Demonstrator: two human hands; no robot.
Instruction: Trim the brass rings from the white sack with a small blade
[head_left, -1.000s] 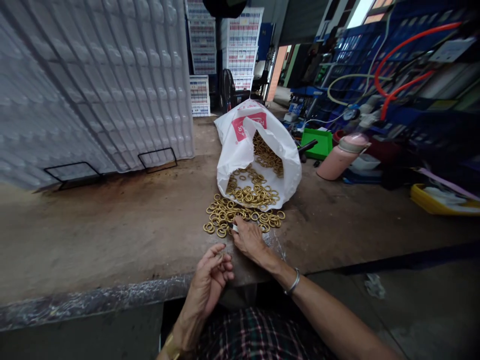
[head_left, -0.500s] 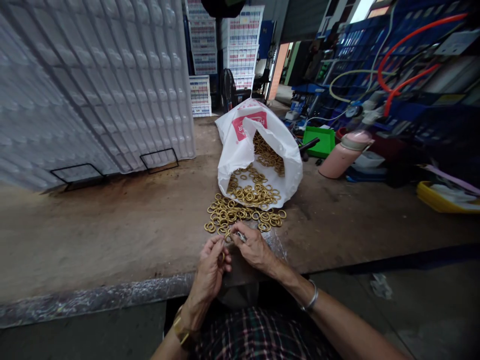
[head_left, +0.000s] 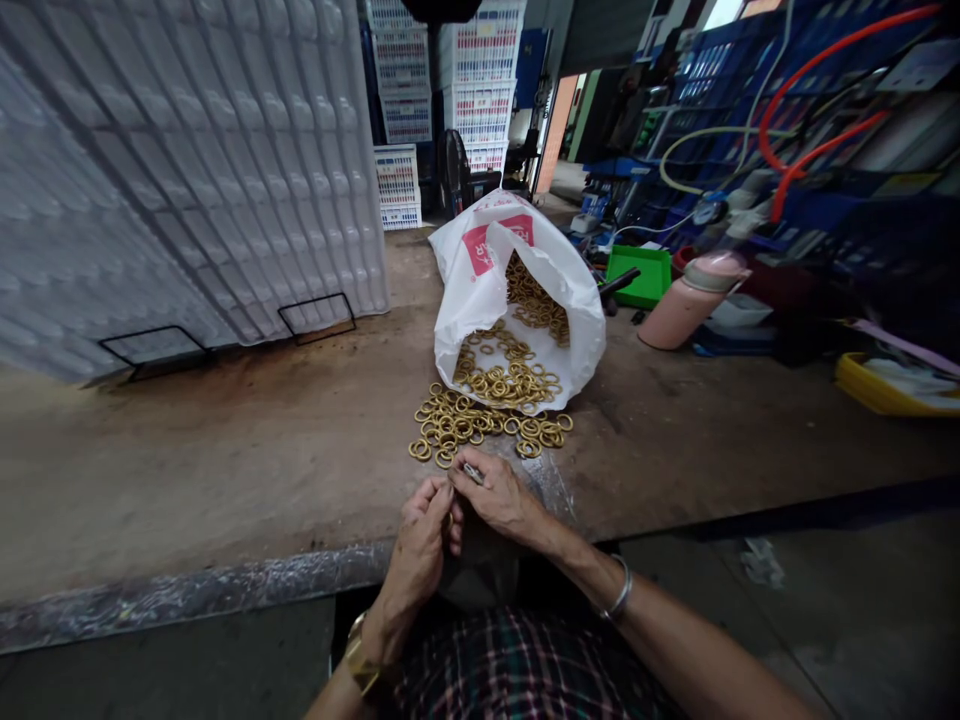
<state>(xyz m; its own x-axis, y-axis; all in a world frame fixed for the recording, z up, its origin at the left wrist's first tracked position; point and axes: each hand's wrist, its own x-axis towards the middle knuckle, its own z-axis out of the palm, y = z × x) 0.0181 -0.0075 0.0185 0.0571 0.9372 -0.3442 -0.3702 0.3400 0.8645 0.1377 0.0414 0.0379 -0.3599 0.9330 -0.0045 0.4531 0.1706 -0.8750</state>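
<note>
My left hand (head_left: 426, 530) is closed in a pinch near the table's front edge. Its fingers hide most of what they hold, which appeared as a brass-coloured ring a moment ago. The fingertips of my right hand (head_left: 499, 497) meet those of the left. Between the right thumb and fingers shows a small silvery metal piece (head_left: 472, 473), its exact kind unclear. Just beyond the hands lies a pile of brass-coloured rings (head_left: 457, 425). They spill from the open mouth of a white plastic sack (head_left: 465, 290) with red print, lying on its side with more rings inside.
Tall clear plastic trays (head_left: 300, 180) stand at left beside black wire stands (head_left: 319, 318) on the wooden table (head_left: 225, 470). At right are a green tray (head_left: 641, 277), a pink bottle (head_left: 686, 308) and a yellow tray (head_left: 862, 388). White crates (head_left: 480, 110) are stacked behind.
Both hands have come together, the right shifting slightly left so that the fingertips meet. The ring visible in my left fingers earlier is now hidden. The view has tilted slightly.
</note>
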